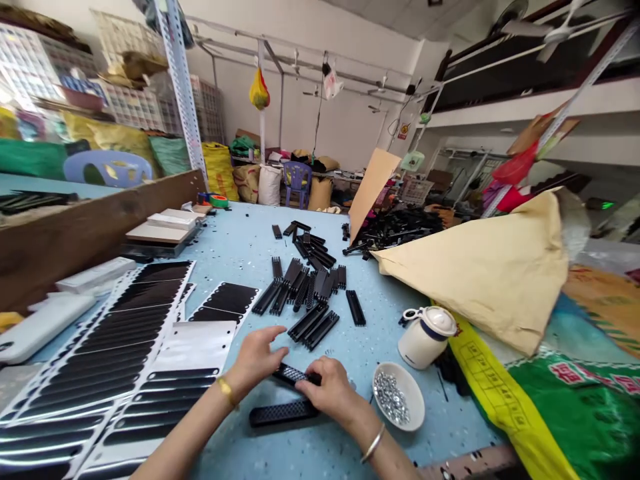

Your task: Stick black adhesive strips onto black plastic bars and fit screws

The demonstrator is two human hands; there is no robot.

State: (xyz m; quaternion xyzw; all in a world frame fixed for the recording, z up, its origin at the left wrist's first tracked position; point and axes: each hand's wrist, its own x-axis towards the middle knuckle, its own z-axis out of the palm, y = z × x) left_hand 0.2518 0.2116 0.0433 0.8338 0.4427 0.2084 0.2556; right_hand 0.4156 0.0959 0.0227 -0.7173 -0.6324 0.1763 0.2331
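My right hand [333,388] has its fingers closed on the right end of a black plastic strip [289,373] with a mesh-like textured face. My left hand [257,359] is just beyond the strip's left end, thumb and forefinger apart; the other fingers are partly hidden. Closer to me, a second black textured strip [280,414] lies flat on the blue table. A loose pile of black ribbed strips [313,283] spreads in front of my hands. To the right of my right hand stands a white bowl [418,408] holding small shiny metal pieces [391,398].
Sheets of black stickers [150,320] cover the table's left side. On the right are a lidded white mug [425,340], a large brown paper sack [480,257] and a green-and-yellow bag [565,407]. A heap of black parts [400,227] lies behind, beside an upright cardboard sheet [373,190].
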